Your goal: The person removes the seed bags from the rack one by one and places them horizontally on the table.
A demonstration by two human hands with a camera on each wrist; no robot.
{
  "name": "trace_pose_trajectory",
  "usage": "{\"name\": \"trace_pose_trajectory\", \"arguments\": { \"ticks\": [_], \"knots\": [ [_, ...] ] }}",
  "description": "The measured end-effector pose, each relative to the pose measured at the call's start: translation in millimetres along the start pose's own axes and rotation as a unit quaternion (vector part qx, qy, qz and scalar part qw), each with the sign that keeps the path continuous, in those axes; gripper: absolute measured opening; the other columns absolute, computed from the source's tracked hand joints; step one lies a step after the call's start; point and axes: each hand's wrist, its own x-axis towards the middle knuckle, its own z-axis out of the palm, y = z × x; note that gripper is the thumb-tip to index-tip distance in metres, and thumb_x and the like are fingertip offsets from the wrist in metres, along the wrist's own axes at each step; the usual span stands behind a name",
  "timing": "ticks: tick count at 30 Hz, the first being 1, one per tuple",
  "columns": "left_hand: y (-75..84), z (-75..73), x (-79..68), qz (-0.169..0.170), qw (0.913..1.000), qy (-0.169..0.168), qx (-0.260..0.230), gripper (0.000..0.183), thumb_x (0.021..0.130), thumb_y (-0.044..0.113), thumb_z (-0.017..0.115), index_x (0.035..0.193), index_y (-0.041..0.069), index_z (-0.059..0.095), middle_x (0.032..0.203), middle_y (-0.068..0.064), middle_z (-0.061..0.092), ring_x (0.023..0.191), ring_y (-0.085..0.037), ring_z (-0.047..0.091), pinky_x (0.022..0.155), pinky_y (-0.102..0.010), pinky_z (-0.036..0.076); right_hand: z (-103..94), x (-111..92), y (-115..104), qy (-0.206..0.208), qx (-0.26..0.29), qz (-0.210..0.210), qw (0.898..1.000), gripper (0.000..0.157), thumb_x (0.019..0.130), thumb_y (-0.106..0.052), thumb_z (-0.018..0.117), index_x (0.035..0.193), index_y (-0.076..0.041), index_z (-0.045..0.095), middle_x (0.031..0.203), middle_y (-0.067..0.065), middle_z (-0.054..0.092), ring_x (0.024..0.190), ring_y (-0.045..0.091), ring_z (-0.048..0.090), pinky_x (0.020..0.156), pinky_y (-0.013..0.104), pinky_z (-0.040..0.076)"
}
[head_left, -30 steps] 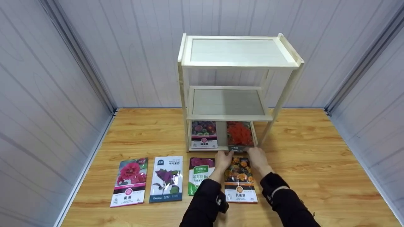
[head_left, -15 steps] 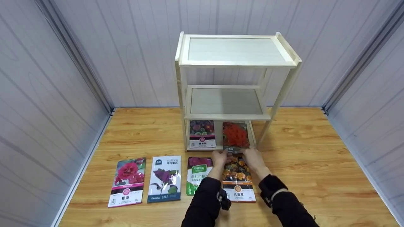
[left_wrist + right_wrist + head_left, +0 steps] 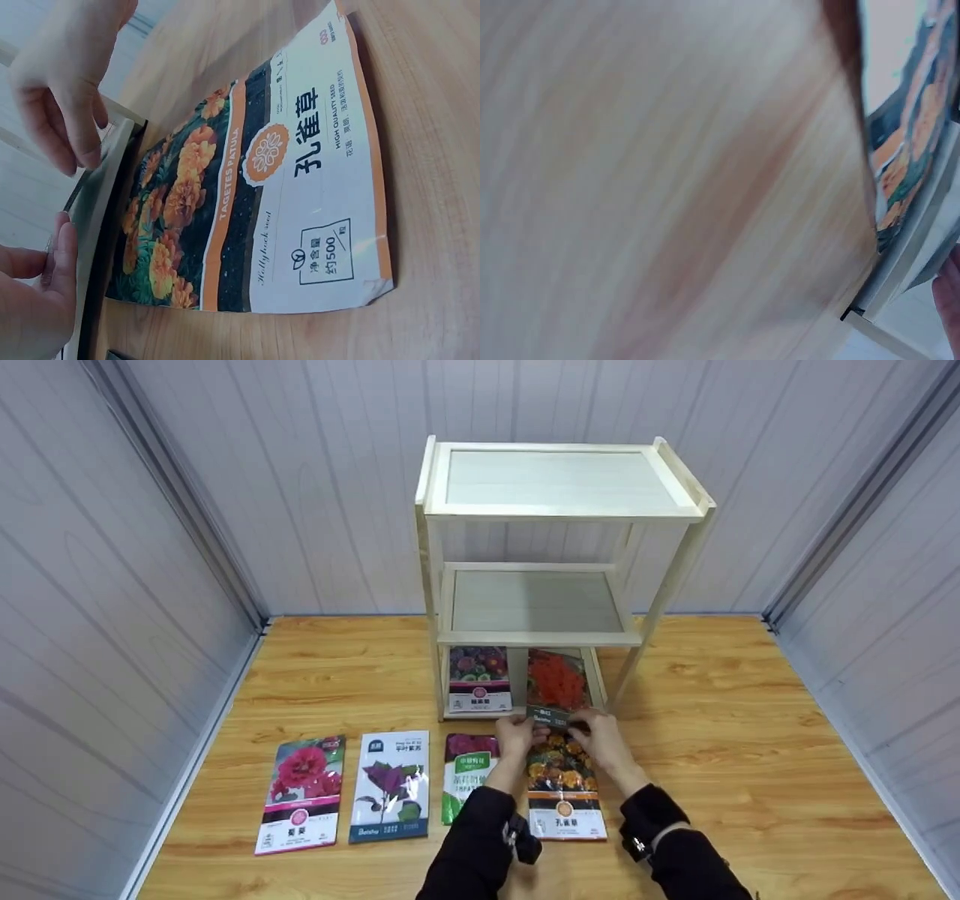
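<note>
A seed packet with red flowers [image 3: 556, 681] and a dark label strip lies partly on the bottom shelf, its near end sticking out over the front rail. My left hand [image 3: 515, 736] pinches that end at its left corner, and my right hand [image 3: 602, 737] pinches the right corner. In the left wrist view the thumb and fingers of my left hand [image 3: 34, 304] hold the packet's thin edge. Just below both hands, a marigold packet [image 3: 565, 795] lies on the floor. The right wrist view catches only fingertips of my right hand [image 3: 949, 289] at its edge.
A pale wooden three-tier rack [image 3: 540, 639] stands before the back wall. Another flower packet [image 3: 480, 679] lies on its bottom shelf at left. On the wood-grain floor are a pink-flower packet [image 3: 301, 795], a purple-leaf packet [image 3: 390, 786] and a green-white packet [image 3: 465, 769], partly behind my left arm.
The red-flower packet has shifted slightly left, and more of its dark label strip shows between my hands. Both hands have kept to its near end. The other packets stay where they were.
</note>
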Motion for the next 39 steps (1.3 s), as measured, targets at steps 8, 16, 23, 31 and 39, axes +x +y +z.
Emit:
{"name": "trace_pose_trajectory", "arguments": {
  "ticks": [8, 16, 23, 31, 39],
  "knots": [
    [125.1, 4.0, -94.2, -0.019, 0.9998, -0.007, 0.001, 0.033, 0.087, -0.006, 0.045, 0.113, -0.025, 0.038, 0.072, -0.028, 0.061, 0.061, -0.027, 0.064, 0.057, -0.030, 0.053, -3.1, -7.0, -0.8, 0.127, 0.092, 0.084, 0.984, 0.010, 0.079, 0.002, 0.062, 0.086, 0.008, 0.065, 0.083, 0.020, 0.064, 0.067, 0.027, 0.062, 0.059, 0.034, 0.052],
    [151.7, 2.5, -120.2, -0.037, 0.9991, -0.021, 0.003, 0.027, 0.087, -0.006, 0.045, 0.111, -0.020, 0.046, 0.075, -0.026, 0.062, 0.062, -0.024, 0.064, 0.059, -0.031, 0.054, -5.3, -11.2, 1.8, 0.113, 0.192, 0.237, 0.946, 0.019, 0.085, -0.004, 0.056, 0.090, 0.013, 0.062, 0.083, 0.024, 0.062, 0.068, 0.020, 0.059, 0.057, 0.016, 0.044],
    [156.6, -2.6, -132.0, -0.038, 0.9977, -0.050, -0.025, 0.023, 0.086, -0.009, 0.044, 0.104, -0.022, 0.047, 0.081, -0.034, 0.059, 0.061, -0.026, 0.064, 0.059, -0.033, 0.054, -10.8, -8.2, 2.6, 0.063, 0.257, 0.342, 0.901, 0.030, 0.087, -0.012, 0.053, 0.096, 0.015, 0.059, 0.067, 0.008, 0.059, 0.051, 0.006, 0.050, 0.047, 0.017, 0.044],
    [161.2, -3.1, -147.8, -0.028, 0.9961, -0.077, -0.031, 0.020, 0.087, -0.007, 0.044, 0.101, -0.020, 0.049, 0.081, -0.032, 0.060, 0.062, -0.024, 0.064, 0.062, -0.033, 0.053, -14.4, -9.9, 2.8, 0.055, 0.316, 0.380, 0.868, 0.031, 0.088, -0.014, 0.052, 0.094, 0.016, 0.060, 0.056, -0.002, 0.051, 0.049, 0.006, 0.047, 0.047, 0.018, 0.041],
    [156.5, -8.0, -164.3, -0.015, 0.9940, -0.108, 0.006, 0.014, 0.084, -0.009, 0.046, 0.095, -0.017, 0.050, 0.076, -0.028, 0.061, 0.060, -0.025, 0.063, 0.059, -0.036, 0.053, -20.7, -15.0, 2.1, 0.044, 0.352, 0.389, 0.850, 0.033, 0.085, -0.013, 0.058, 0.101, 0.016, 0.057, 0.066, 0.000, 0.058, 0.057, 0.007, 0.053, 0.053, 0.018, 0.045]
  ]
}}
